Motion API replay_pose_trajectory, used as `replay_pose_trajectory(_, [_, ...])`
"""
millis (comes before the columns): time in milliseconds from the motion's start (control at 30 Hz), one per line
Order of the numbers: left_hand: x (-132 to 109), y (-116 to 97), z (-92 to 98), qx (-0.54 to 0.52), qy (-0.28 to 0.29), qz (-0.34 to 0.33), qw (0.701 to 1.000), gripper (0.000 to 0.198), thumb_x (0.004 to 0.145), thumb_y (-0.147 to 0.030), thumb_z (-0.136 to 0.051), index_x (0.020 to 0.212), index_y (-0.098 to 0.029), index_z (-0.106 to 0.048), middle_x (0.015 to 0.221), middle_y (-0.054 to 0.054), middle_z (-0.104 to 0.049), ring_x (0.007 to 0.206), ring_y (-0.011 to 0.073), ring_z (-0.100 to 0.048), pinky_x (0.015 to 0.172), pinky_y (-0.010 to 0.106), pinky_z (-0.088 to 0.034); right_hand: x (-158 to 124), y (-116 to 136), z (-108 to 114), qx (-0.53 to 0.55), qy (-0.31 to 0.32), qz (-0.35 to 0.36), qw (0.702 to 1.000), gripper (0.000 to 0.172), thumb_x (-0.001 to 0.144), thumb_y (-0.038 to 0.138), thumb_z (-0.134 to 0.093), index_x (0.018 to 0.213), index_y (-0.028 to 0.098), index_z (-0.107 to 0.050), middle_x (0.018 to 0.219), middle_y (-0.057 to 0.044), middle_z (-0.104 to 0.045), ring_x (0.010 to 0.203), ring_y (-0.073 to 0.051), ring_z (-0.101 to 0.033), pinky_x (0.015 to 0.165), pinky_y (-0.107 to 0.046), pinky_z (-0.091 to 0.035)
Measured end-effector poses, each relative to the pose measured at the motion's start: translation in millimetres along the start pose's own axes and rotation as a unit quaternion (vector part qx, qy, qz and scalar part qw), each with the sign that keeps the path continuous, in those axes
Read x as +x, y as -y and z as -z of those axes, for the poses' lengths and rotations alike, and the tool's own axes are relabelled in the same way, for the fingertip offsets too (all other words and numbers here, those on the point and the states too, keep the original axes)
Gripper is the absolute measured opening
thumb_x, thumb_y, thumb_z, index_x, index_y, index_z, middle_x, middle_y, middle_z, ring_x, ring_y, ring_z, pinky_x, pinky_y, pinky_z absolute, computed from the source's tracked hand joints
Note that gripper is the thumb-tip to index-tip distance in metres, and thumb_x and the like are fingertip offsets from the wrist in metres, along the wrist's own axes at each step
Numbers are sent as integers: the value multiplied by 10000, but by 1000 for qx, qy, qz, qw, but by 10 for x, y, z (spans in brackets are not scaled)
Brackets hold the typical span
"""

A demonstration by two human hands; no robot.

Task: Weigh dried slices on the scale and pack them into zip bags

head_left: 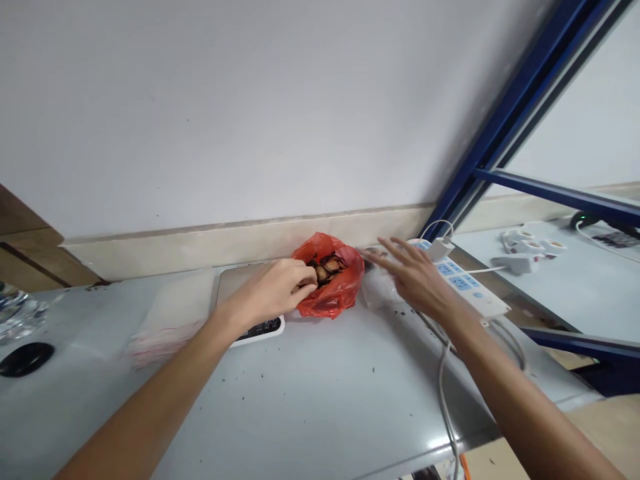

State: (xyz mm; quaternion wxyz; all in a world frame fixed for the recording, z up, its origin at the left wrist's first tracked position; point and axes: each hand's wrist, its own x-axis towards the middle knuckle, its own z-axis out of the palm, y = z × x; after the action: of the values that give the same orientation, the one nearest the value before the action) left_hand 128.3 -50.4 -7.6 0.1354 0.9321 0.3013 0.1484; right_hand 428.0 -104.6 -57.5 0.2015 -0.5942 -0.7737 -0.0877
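Observation:
A red plastic bag [336, 292] holding brown dried pieces sits on the grey table [310, 400] against the wall. My left hand [275, 288] reaches into the bag's mouth with its fingers pinched together on the brown contents. It passes over a small digital scale [235, 283]. My right hand [413, 277] hovers just right of the bag with fingers spread, above a clear plastic bag [380, 291] and close to a white power strip [467, 283].
A stack of clear zip bags [167, 320] lies left of the scale. A black round object [25, 359] and crumpled clear plastic [17, 313] sit at the far left. White cables [445, 393] hang over the table's front edge. A blue metal frame [530, 80] stands at right.

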Motion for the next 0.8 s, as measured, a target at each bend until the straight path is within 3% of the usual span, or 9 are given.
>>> replay_pose_trajectory(100, [-29,16,-39,11,18,6,1000,249,966,-238,-510,848,-215,-728,821,37,-725,716,191,-659,632,283,-447,-93,26,-201,-26,121,38,992,538,944,265,-561,1477,280,-635,1656,-102,-435,1549,-404,-364,1204,-673,-357])
replay_pose_trajectory(233, [-124,55,32,15,22,36,999,259,967,-257,-500,860,-224,-734,843,41,-743,735,204,-669,616,284,-428,-56,57,-129,41,189,8,981,719,957,602,-552,1586,259,-499,1675,-163,-397,1573,-441,-283,1183,-735,-326])
replay_pose_trajectory(300, [-195,87,94,8,21,53,998,262,971,-276,-498,888,-234,-743,878,40,-756,770,209,-683,629,282,-433,49,125,-25,81,139,-4,987,667,974,592,-526,1542,244,-554,1635,-181,-475,1548,-428,-363,1177,-702,-365])
replay_pose_trajectory(367, [-271,122,161,-3,29,73,997,264,968,-285,-493,903,-241,-745,917,35,-767,808,212,-694,652,280,-444,206,272,72,109,35,2,993,502,998,491,-507,1398,236,-674,1523,-188,-602,1434,-388,-537,1135,-614,-454])
replay_pose_trajectory(433, [-342,154,230,-14,43,94,994,267,963,-305,-484,891,-242,-733,931,29,-769,819,213,-693,656,279,-446,398,496,148,120,-38,12,992,348,991,368,-507,1195,229,-752,1303,-174,-724,1188,-329,-692,1005,-501,-545])
replay_pose_trajectory(467, [-375,169,263,-18,48,104,993,272,960,-319,-477,877,-240,-723,924,25,-766,809,211,-687,648,278,-442,501,625,175,118,-24,10,993,306,981,333,-512,1116,216,-761,1187,-161,-752,1049,-299,-724,914,-445,-565])
replay_pose_trajectory(567, [-470,218,353,-13,52,128,990,284,947,-339,-452,845,-234,-695,876,15,-749,750,201,-662,622,279,-423,787,1000,196,45,177,-65,981,302,987,397,-515,958,201,-743,904,-107,-754,806,-253,-703,706,-349,-517])
replay_pose_trajectory(633, [-535,265,394,0,54,150,987,280,936,-346,-446,858,-234,-691,883,14,-750,750,203,-662,638,288,-429,927,1182,152,-4,299,-108,948,324,973,468,-562,1056,201,-727,960,-110,-755,850,-260,-704,686,-325,-491])
replay_pose_trajectory(800, [-681,430,433,8,67,202,977,325,950,-429,-456,982,-237,-716,1033,50,-776,907,244,-702,736,322,-479,1086,1371,-13,-48,374,-110,920,465,913,387,-668,1341,208,-635,1251,-173,-712,1122,-351,-682,756,-351,-502])
